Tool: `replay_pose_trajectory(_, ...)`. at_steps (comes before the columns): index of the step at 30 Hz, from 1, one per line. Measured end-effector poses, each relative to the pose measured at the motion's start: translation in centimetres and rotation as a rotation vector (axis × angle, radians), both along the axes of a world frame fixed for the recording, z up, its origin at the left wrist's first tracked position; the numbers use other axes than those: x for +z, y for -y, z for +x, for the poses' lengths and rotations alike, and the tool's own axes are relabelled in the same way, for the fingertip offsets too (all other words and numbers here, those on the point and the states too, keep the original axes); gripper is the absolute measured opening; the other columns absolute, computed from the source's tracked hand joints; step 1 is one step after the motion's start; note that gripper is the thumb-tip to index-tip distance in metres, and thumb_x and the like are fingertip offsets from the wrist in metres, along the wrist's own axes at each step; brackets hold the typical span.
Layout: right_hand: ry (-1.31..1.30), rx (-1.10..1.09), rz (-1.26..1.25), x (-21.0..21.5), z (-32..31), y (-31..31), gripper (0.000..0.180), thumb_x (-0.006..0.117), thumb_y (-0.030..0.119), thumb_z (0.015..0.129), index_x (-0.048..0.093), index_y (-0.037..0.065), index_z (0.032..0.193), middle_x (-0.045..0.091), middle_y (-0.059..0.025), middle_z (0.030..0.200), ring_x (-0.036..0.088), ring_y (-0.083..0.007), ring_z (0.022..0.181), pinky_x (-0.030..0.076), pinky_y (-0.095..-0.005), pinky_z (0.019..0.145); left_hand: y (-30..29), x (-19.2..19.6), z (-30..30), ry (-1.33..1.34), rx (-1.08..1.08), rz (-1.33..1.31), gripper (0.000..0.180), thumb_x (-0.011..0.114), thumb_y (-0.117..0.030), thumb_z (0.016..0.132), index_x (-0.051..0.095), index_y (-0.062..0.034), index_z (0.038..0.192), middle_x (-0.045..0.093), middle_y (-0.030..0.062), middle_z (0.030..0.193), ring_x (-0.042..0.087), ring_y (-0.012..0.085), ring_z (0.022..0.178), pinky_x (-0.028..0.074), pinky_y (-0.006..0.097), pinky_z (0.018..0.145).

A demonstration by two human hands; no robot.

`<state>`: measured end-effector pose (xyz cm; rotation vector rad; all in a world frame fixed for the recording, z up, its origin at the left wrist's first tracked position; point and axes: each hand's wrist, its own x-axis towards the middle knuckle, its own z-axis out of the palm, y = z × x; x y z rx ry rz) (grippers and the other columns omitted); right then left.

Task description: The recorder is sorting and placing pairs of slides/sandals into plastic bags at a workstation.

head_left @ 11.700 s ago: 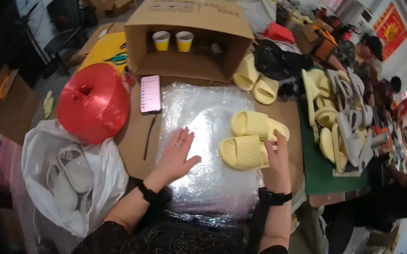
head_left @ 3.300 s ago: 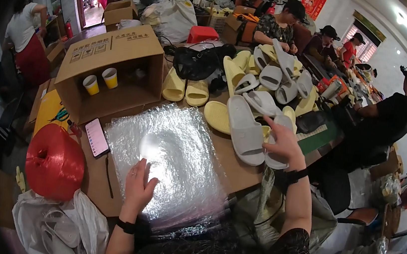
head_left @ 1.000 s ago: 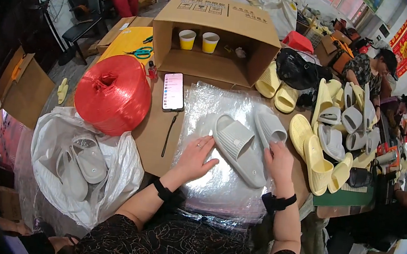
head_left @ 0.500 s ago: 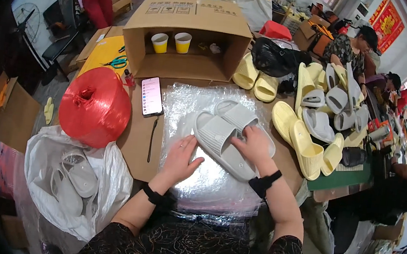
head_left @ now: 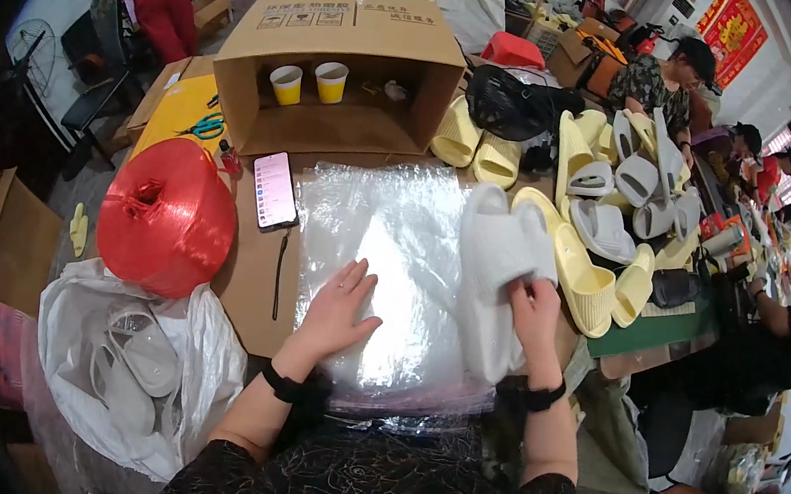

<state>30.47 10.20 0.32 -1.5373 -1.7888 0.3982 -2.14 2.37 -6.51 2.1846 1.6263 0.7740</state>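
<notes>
A stack of clear plastic bags (head_left: 386, 246) lies flat on the brown table in front of me. My left hand (head_left: 338, 307) rests palm down on its lower left part, fingers spread. My right hand (head_left: 534, 312) grips a pair of pale grey slide sandals (head_left: 495, 273) held together, sole out, standing on edge over the right side of the plastic. Yellow slides (head_left: 582, 278) lie just to the right of them.
A red spool of twine (head_left: 165, 216) and a phone (head_left: 275, 189) lie to the left. An open cardboard box (head_left: 342, 75) with two yellow cups stands behind. More grey and yellow slides (head_left: 632, 186) pile at the right, where other people sit. A white bag of slides (head_left: 133, 364) hangs lower left.
The grey slides lay flat on the plastic a second ago; my right hand has gathered them together and lifted them on edge toward the right. My left hand stays flat on the plastic.
</notes>
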Motion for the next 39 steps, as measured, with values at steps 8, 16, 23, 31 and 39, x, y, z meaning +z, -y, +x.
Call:
replay_pose_trajectory(8, -0.671, -0.084, -0.065, -0.8, 7.6, 7.2, 0.028, 0.055, 0.005, 0.098, 0.062, -0.006, 0.123, 0.071, -0.0059, 0.107, 0.067, -0.0138, 0.092, 0.052, -0.0269, 0.08, -0.5, 3.5, 2.0, -0.188, 0.156, 0.14, 0.06, 0.076, -0.027, 0.082, 0.058, -0.0016, 0.133, 0.046, 0.0244, 0.148, 0.039, 0.0424, 0.139, 0.037, 0.05, 0.113)
replay_pose_trajectory(16, -0.691, -0.099, -0.015, -1.1, 8.0, 10.0, 0.018, 0.054, -0.001, 0.097, 0.061, -0.006, 0.114, 0.068, -0.0048, 0.105, 0.061, -0.0138, 0.091, 0.049, -0.0291, 0.082, 1.0, 4.1, 3.5, -0.119, -0.436, -0.105, 0.06, 0.074, -0.045, 0.084, 0.064, -0.005, 0.127, 0.055, 0.0146, 0.142, 0.049, 0.0342, 0.134, 0.041, 0.044, 0.111)
replay_pose_trajectory(23, -0.342, -0.058, 0.095, -0.7, 7.6, 10.0, 0.013, 0.066, 0.001, 0.086, 0.064, -0.004, 0.098, 0.061, -0.0082, 0.082, 0.056, -0.0135, 0.075, 0.045, -0.0293, 0.067, -0.1, 1.8, 4.3, -0.186, -0.208, 0.063, 0.06, 0.072, -0.039, 0.089, 0.056, -0.0061, 0.137, 0.045, 0.0183, 0.152, 0.037, 0.0395, 0.143, 0.034, 0.052, 0.116)
replay_pose_trajectory(31, -0.216, 0.052, -0.077, 0.7, 7.2, 11.5, 0.023, 0.069, 0.002, 0.082, 0.067, -0.002, 0.105, 0.065, -0.0102, 0.086, 0.058, -0.013, 0.069, 0.045, -0.0285, 0.059, -0.2, 2.1, 5.3, -0.038, -0.13, 0.052, 0.036, 0.061, -0.025, 0.098, 0.064, -0.0094, 0.129, 0.054, 0.0188, 0.143, 0.046, 0.039, 0.137, 0.037, 0.05, 0.113)
replay_pose_trajectory(39, -0.149, 0.122, -0.132, 0.6, 6.9, 13.3, 0.026, 0.071, 0.003, 0.08, 0.07, -0.001, 0.106, 0.066, -0.0133, 0.092, 0.061, -0.0157, 0.068, 0.047, -0.0287, 0.058, -0.9, 2.1, 5.1, 0.349, 0.0, -0.129, 0.038, 0.073, -0.029, 0.088, 0.07, -0.0088, 0.12, 0.06, 0.0179, 0.137, 0.053, 0.0405, 0.13, 0.044, 0.046, 0.107)
